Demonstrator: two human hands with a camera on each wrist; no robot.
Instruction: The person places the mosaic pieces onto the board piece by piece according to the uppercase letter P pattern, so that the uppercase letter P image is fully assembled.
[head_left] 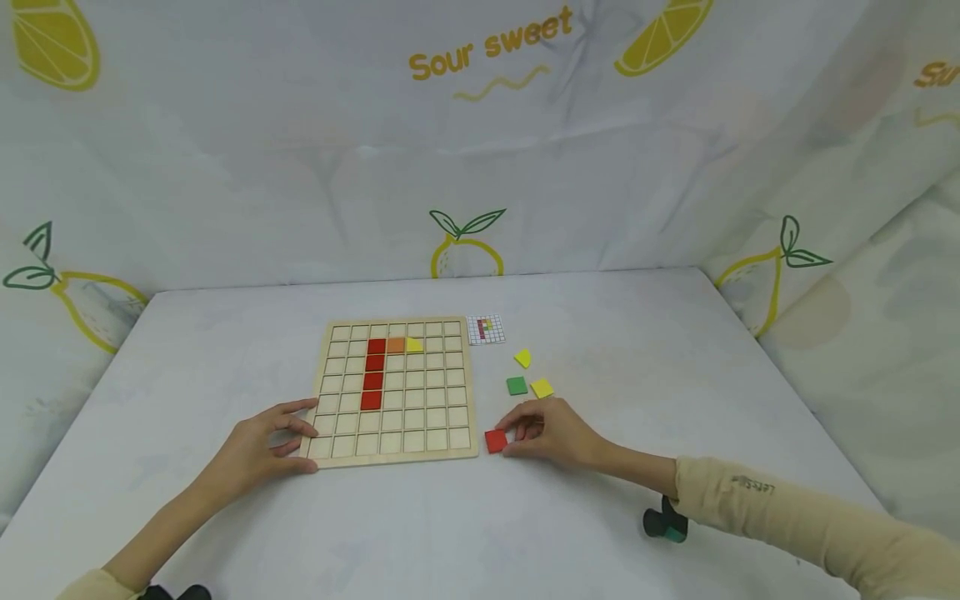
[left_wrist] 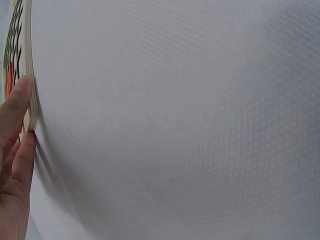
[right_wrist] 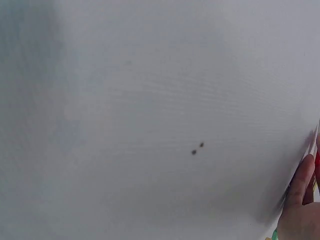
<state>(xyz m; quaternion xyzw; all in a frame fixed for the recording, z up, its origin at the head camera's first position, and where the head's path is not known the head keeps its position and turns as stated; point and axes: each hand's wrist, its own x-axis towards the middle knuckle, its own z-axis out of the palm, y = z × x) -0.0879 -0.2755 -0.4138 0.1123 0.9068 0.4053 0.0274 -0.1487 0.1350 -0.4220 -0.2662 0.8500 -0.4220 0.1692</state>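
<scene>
A wooden grid board (head_left: 396,447) lies on the table. Its near left corner is held by my left hand (head_left: 258,446), with the fingers at the left edge and the thumb at the near edge. Just right of the board, my right hand (head_left: 551,435) pinches a red square tile (head_left: 496,441) between thumb and fingers. Within the grid, several red tiles (head_left: 374,362) form a column. An orange square tile (head_left: 396,345) and a yellow piece with a curved side (head_left: 414,345) continue rightward from its top. In the right wrist view, the red tile is mostly hidden by the fingers.
Beyond my right hand lie a green square tile (head_left: 517,386), a yellow square tile (head_left: 542,389) and a yellow curved-sided piece (head_left: 523,358). A small pattern card (head_left: 486,329) sits by the board's far right corner. White lemon-print cloth (head_left: 322,192) hangs behind the table.
</scene>
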